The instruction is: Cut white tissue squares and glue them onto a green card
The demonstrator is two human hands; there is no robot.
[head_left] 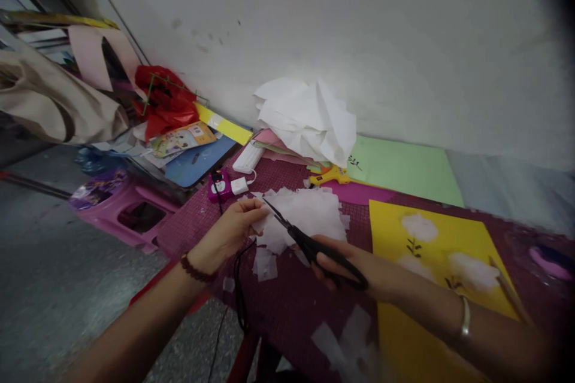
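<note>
Paper squares [308,212] heap up on the bench [281,308], some strips [345,341] look uncut, and the left hand [236,224] pinches a scrap [259,225], the right hand [344,249] gripping scissors [300,238].

Cannot read any text, brand or number. Can make out black, handwriting-like strokes [354,163] on the flat, pale green paper sheet [404,169], too small to decipher, and blurred coloured print on the thin, yellow-orange paper booklet [184,139].
</note>
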